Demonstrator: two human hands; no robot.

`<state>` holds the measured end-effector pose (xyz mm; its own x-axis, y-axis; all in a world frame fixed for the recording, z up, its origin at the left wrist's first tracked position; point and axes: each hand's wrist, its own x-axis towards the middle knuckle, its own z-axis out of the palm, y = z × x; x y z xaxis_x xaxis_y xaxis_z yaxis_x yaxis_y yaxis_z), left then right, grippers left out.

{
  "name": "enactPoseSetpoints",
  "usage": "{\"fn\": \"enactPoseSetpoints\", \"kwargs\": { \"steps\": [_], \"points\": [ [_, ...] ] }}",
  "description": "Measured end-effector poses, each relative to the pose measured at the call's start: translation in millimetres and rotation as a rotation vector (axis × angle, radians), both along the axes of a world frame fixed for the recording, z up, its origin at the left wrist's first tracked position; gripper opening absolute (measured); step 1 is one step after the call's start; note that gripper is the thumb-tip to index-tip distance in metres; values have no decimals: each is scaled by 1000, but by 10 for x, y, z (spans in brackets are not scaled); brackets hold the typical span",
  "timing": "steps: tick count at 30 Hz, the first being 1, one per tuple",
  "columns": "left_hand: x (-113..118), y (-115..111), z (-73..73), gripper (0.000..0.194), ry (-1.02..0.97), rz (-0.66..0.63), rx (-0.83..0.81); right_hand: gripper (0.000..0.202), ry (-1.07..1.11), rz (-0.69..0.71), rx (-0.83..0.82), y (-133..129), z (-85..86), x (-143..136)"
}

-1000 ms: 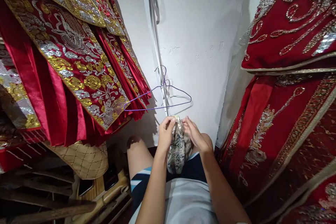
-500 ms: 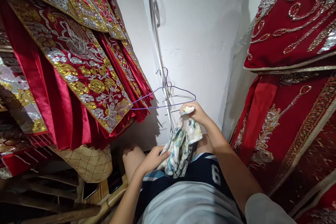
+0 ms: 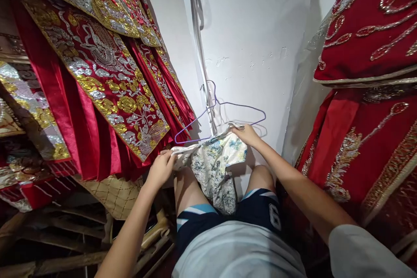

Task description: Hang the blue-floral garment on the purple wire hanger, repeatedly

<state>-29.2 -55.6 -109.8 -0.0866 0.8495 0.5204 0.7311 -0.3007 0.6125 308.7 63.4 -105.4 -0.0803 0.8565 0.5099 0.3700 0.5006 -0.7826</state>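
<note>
Between my hands a white floral garment [image 3: 211, 167] is stretched out, hanging down over my lap. My left hand [image 3: 163, 166] is closed on its upper left edge. Closed on the upper right edge is my right hand [image 3: 245, 134], fingers pinching the cloth. Just beyond the cloth a purple wire hanger [image 3: 241, 104] hangs by its hook near the wall rail. The garment's top edge overlaps the hanger's lower bar in view; whether they touch I cannot tell.
Red costumes with gold and silver embroidery [image 3: 127, 104] hang at the left. More red beaded garments [image 3: 368, 52] hang at the right. A metal rail [image 3: 198, 43] runs down the white wall [image 3: 254, 17]. Bamboo furniture [image 3: 71, 260] stands at lower left.
The garment has gone from bunched on my lap to spread wide near the hanger. My left hand moved up and left to its edge. The hanger now appears tilted, its left end lower.
</note>
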Motion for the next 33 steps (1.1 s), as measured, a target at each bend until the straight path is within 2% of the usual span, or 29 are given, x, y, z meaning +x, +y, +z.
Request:
{"fn": "enactPoseSetpoints", "kwargs": {
  "steps": [2, 5, 8, 12, 15, 18, 21, 25, 29, 32, 33],
  "points": [
    [68, 23, 56, 26, -29, 31, 80, 30, -46, -73, 60, -67, 51, 143],
    [201, 111, 170, 36, -7, 54, 149, 29, -91, -53, 35, -184, 127, 220],
    [290, 283, 323, 38, 48, 107, 148, 27, -96, 20, -4, -293, 154, 176],
    [297, 529, 517, 39, 187, 174, 75, 31, -101, 11, -28, -365, 145, 155],
    [236, 610, 537, 36, 307, 122, 38, 29, -97, -30, 5, -362, 164, 237],
    [154, 616, 456, 35, 392, 93, -40, 29, -106, -82, 14, -354, 195, 300],
    [162, 635, 426, 35, 310, 80, -14, 29, -125, -73, -9, -358, 189, 247],
    [482, 703, 596, 34, 104, -25, 170, 30, -113, -46, -42, -380, 113, 56],
    [841, 724, 784, 34, 109, -137, 263, 29, -96, 25, 2, -481, 56, -43],
    [860, 709, 810, 34, 185, -116, 325, 16, 22, 72, 150, -559, 77, 46],
    [826, 703, 804, 33, 206, -99, 340, 24, 90, 27, 202, -560, 92, 109]
  ]
}}
